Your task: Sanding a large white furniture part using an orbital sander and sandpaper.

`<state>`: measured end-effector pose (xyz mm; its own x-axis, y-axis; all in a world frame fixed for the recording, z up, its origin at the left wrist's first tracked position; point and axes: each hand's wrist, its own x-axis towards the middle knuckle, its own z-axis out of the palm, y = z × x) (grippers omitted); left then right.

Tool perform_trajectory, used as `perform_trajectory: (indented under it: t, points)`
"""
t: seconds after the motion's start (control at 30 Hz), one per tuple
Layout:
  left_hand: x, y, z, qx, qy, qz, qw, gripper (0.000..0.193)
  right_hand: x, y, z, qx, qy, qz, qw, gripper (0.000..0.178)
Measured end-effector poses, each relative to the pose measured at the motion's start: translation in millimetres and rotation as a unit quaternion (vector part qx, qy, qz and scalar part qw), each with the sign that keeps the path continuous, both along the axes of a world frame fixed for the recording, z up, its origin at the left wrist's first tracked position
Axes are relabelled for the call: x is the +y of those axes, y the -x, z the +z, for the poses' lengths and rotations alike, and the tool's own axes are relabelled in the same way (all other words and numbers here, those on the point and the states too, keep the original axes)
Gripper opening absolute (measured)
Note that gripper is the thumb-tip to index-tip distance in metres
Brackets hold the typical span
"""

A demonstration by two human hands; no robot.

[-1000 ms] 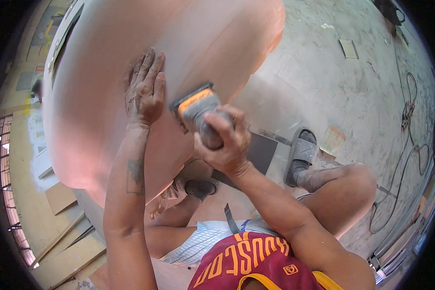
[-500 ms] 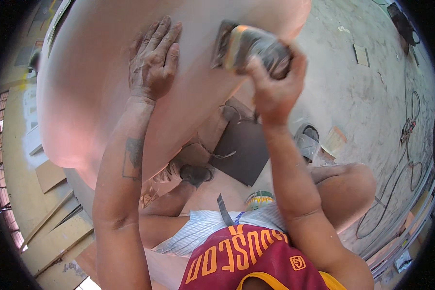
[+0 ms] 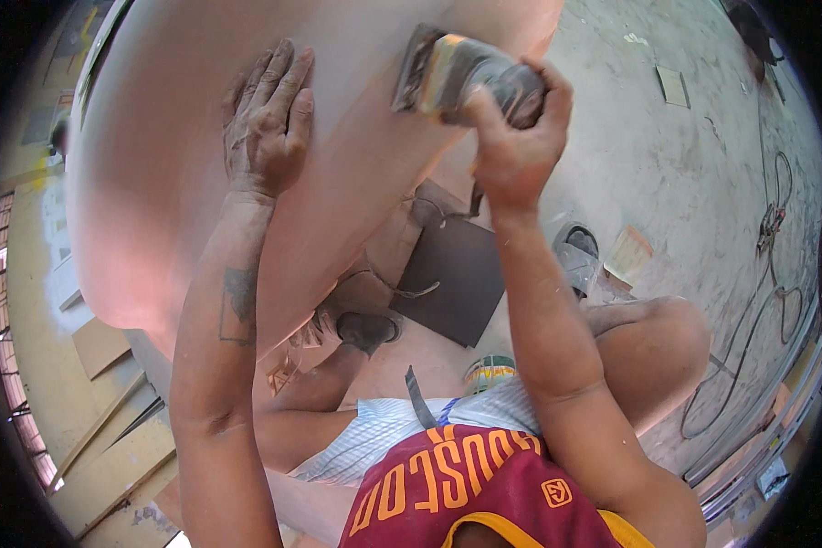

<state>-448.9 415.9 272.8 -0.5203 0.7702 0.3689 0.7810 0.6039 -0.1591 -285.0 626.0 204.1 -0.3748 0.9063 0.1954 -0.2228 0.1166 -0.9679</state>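
A large, smooth, pinkish curved panel point(image 3: 183, 228) fills the upper left and middle, dusty over its surface. Flat on it rests my left hand point(image 3: 269, 119), fingers stretched out and holding nothing. My right hand point(image 3: 521, 137) is wrapped round the body of a power sander point(image 3: 484, 78), dark with a yellowish band. The sander's square pad point(image 3: 417, 68) faces the panel near its right edge and seems to touch it. Slight blur lies over the sander, and the palm side of my right hand is hidden.
Below the panel's edge lies a dark flat sheet point(image 3: 454, 279) on the dusty floor. A can point(image 3: 490, 373) stands close to my shorts. Cables point(image 3: 769, 224) loop across the floor at right. Wooden boards point(image 3: 110, 457) are at lower left, and a small tan piece point(image 3: 672, 86) lies at upper right.
My left hand has shifted a little left and down across the panel. The sander in my right hand has moved slightly left and up.
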Motion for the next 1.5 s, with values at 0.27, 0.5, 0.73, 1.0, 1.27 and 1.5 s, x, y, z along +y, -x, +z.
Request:
perform_trajectory:
  t: [0.27, 0.5, 0.73, 1.0, 1.27, 1.5]
  points:
    - [1, -3, 5, -0.037, -0.013, 0.006, 0.999, 0.049, -17, -5, 6, -0.019, -0.061, -0.018, 0.998, 0.055]
    - [1, -2, 4, -0.027, -0.018, 0.013, 0.999, 0.047, 36, 15, 19, -0.056, -0.016, -0.042, 0.997, 0.057]
    - [2, -5, 10, -0.043, -0.006, 0.005, 0.999, 0.047, -69, -35, 38, -0.080, -0.159, 0.046, 0.983, 0.051]
    - [-3, 8, 5, -0.115, -0.121, -0.007, 0.986, 0.045, -30, -22, 37, -0.120, -0.211, 0.083, 0.966, 0.056]
    - [3, 1, 2, -0.003, -0.039, 0.029, 0.999, 0.043, 164, 53, 50, -0.133, -0.082, -0.042, 0.987, 0.051]
    - [3, 0, 3, -0.042, -0.052, 0.038, 0.997, 0.044, 149, 42, 19, -0.110, -0.027, -0.036, 0.993, 0.056]
